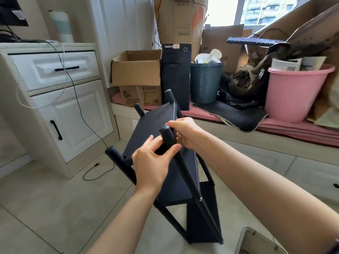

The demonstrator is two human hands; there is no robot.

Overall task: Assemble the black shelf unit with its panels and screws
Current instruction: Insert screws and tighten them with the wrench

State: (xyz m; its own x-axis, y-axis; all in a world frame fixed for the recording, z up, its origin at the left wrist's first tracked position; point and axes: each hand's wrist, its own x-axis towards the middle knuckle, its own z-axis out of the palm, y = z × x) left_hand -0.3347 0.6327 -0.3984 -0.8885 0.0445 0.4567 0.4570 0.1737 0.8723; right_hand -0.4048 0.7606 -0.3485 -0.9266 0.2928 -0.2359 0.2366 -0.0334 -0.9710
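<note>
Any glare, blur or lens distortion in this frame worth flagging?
Head view: the window is blown out white; wide-angle bending curves the cabinet edges; both hands, left hand and right hand, and the black shelf unit stay fairly sharp, evenly daylit.

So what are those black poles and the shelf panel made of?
The poles look like matte black painted metal tube: smooth, round, faintly shiny, though plastic is possible. The panel looks like black-coated board: flat, dull, with a thin pale edge line. Both are guesses from looks.
</note>
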